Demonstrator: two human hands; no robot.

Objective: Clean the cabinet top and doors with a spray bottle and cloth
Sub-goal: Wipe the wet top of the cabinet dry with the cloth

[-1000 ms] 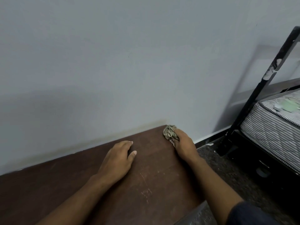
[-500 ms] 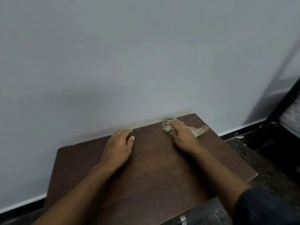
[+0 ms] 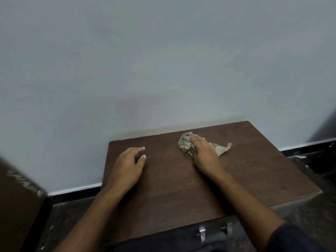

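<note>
The dark brown wooden cabinet top (image 3: 254, 170) stands against a pale wall. A crumpled, pale patterned cloth (image 3: 185, 142) lies on the top near its back edge. My right hand (image 3: 205, 155) lies on the cloth with fingers laid over it, pressing it to the wood; a tail of cloth sticks out to the right. On the left part of the top, my left hand (image 3: 127, 166) rests flat with fingers relaxed and nothing in it. No spray bottle is in view.
Metal door handles (image 3: 201, 231) show at the cabinet's front edge below. A dark brown piece of furniture (image 3: 18, 206) stands at the lower left. A dark floor and black skirting (image 3: 309, 148) run along the wall.
My right hand has slid the cloth leftward along the back edge, away from the right corner. The view has swung left, so the bed frame has left the picture. My left hand stays planted.
</note>
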